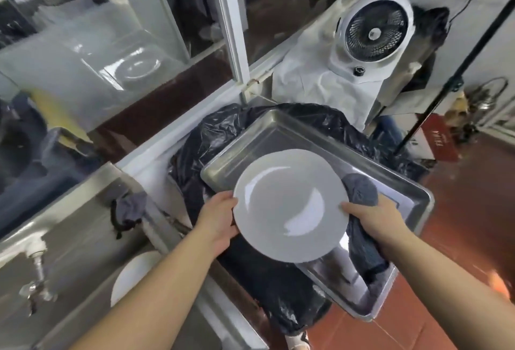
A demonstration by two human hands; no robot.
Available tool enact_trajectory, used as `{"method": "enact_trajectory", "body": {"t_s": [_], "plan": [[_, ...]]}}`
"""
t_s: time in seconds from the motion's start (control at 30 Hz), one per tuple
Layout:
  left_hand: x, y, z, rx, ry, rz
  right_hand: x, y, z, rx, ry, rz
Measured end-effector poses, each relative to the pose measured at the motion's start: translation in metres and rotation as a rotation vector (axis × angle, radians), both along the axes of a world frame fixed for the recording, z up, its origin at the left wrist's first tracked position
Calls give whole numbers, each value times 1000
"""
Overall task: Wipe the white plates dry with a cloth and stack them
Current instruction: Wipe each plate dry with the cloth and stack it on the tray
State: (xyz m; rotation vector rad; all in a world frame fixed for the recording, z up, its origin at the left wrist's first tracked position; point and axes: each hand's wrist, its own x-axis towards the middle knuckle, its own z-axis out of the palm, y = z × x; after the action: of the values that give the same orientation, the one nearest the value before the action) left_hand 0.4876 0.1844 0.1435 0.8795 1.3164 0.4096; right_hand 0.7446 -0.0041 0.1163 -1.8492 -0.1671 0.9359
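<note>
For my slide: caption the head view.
Both hands hold a white plate over a metal tray, the right hand also gripping a grey cloth.

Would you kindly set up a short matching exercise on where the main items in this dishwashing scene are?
Things:
1. white plate
2. grey cloth
3. second white plate
4. metal tray

Places:
A. in the steel sink at lower left
B. resting on the black bin bag
C. held at its rim between both hands
D. under the right hand, beside the held plate

Pairs: 1-C, 2-D, 3-A, 4-B. The left hand grips the plate's left edge.
</note>
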Motion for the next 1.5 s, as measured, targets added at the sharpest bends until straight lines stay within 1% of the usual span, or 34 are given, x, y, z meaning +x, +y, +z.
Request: {"method": "enact_trajectory", "body": {"t_s": [0.13,0.23,0.47,0.57,0.7,0.97,1.17,1.5], "plan": [[30,11,-26,-18,46,-113,12,2,-29,-116,-49,-49],[50,24,-42,3,117,-200,21,8,-45,-190,-59,-68],[81,58,-77,22,203,-253,44,31,-80,-255,-104,-71],[90,72,-87,25,209,-267,50,44,-92,-270,-102,-76],[96,91,-107,47,228,-262,51,60,-105,-294,-163,-46],[96,106,-129,173,324,-256,48,83,-113,-421,-306,56],[99,103,-128,269,403,-268,38,91,-113,-428,-311,24],[96,97,-136,298,439,-308,25,92,-116,-456,-414,15]]}}
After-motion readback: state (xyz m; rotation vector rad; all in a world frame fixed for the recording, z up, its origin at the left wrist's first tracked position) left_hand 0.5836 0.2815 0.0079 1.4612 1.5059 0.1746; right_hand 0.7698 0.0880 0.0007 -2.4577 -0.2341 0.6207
